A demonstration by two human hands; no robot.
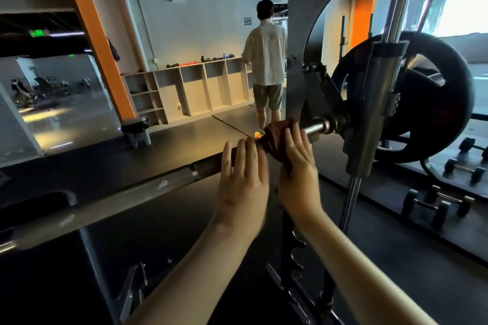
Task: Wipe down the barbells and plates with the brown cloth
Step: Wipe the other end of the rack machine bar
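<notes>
The brown cloth is wrapped round the barbell just right of centre and is gripped there by the right hand, fingers curled over it. The left hand is laid on the bar just beside it, fingers straight. Only a short bare stretch is left between cloth and plate; a long bare length is seen running to the lower left edge.

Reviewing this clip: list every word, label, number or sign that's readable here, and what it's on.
Nothing reads clearly.
Green lit sign, upper left: glowing, characters blurred.
Smaller green sign behind it: too small.
Blue notice on the back wall: too small.
Weight plate: no legible marking.
Brown cloth held by the right hand: no label visible.
</notes>
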